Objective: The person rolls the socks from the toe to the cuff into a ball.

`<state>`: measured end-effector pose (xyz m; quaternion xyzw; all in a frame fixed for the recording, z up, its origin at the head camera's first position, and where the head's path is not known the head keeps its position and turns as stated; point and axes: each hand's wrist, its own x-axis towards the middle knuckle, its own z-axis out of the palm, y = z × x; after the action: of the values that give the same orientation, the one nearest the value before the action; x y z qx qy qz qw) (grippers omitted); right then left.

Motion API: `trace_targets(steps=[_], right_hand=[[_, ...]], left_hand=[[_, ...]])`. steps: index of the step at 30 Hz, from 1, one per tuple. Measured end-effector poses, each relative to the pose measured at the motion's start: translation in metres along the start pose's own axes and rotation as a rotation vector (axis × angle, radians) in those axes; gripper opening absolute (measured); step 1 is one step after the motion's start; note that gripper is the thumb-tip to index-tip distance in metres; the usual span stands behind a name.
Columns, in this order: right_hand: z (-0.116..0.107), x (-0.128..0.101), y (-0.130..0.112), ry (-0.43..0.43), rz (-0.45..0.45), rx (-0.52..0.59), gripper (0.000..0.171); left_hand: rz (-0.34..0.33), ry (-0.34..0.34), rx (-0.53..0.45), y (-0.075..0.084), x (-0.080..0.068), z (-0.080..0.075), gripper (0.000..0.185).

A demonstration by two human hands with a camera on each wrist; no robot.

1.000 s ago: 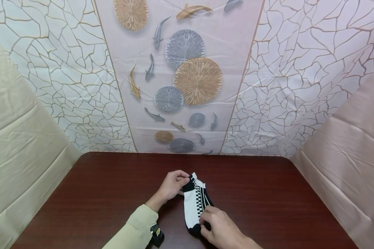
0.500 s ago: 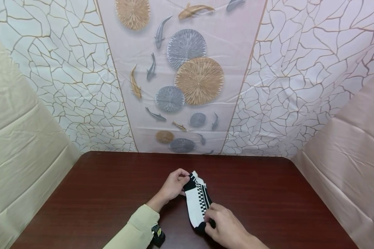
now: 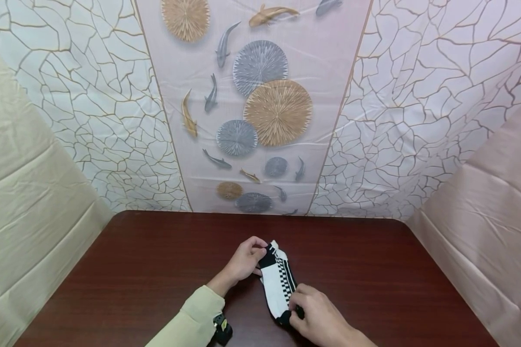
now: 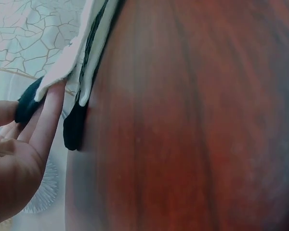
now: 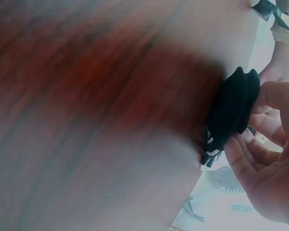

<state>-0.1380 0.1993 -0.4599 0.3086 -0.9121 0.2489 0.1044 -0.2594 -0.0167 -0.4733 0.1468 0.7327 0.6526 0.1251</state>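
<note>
Two socks, white with black heel and toe and a black-and-white checkered stripe, lie one over the other on the table. My left hand pinches the black heel of the upper sock between thumb and fingers. In the left wrist view that upper sock is raised off the lower sock, with fingers between the two. At the near end my right hand grips the socks beside the black toes. The right wrist view shows both dark toe ends layered together at the fingertips.
The dark red-brown wooden table reaches back to a patterned cloth wall. Pale cloth panels slope along both sides. A small black device is strapped at the left wrist.
Both hands and the socks have shifted slightly to the right. The toe end has swung further right with the right hand, while the left hand keeps its pinch on the heel.
</note>
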Motion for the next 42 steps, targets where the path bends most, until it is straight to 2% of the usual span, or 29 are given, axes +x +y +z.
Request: trace_targets(steps=[10, 18, 26, 35, 42], right_hand=[[0.004, -0.0024, 0.0024, 0.03, -0.024, -0.024, 0.014], [0.0069, -0.0035, 0.0037, 0.065, -0.038, -0.045, 0.021], [0.0083, -0.0052, 0.0043, 0.077, -0.038, -0.043, 0.025], [0.0077, -0.0068, 0.0062, 0.134, -0.056, -0.059, 0.024], [0.0065, -0.0088, 0.0078, 0.113, -0.032, -0.055, 0.021]], left_hand=[[-0.032, -0.028, 0.042, -0.0019, -0.0006, 0.0003, 0.027], [-0.058, -0.062, 0.056, -0.0028, -0.0023, -0.0007, 0.027], [-0.065, -0.072, 0.098, -0.0035, -0.0016, -0.0008, 0.028], [-0.057, -0.079, 0.099, -0.0018, -0.0033, -0.0017, 0.029], [-0.059, -0.085, 0.112, -0.0022, -0.0027, -0.0015, 0.029]])
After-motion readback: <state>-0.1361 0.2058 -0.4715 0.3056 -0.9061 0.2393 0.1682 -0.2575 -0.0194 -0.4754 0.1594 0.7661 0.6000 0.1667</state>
